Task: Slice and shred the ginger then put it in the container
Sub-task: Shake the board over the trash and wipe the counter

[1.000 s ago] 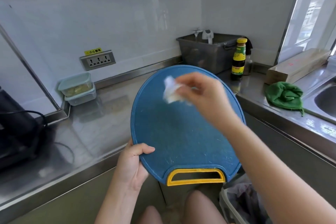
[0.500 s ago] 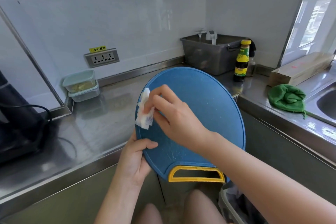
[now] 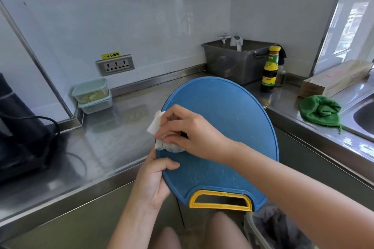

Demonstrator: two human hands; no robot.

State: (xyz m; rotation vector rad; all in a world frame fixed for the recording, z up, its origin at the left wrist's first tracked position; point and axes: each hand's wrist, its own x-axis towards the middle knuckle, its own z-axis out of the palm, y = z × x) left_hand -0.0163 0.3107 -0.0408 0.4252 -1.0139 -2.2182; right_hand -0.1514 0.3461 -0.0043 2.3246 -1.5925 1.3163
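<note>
left hand (image 3: 153, 180) grips the cutting board (image 3: 228, 127) edge, thumb on top; right hand (image 3: 190, 137) reaches across, fingers pinching a tissue (image 3: 156, 125) against it

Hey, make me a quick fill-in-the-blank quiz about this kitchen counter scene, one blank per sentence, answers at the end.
The right hand presses a white tissue against the ____ cutting board.
The left hand holds the board, whose handle is ____.
A ____ cloth lies beside the sink.
Near the wall socket, two lidded containers are ____ one atop the other.
Answers: blue; yellow; green; stacked.
</note>
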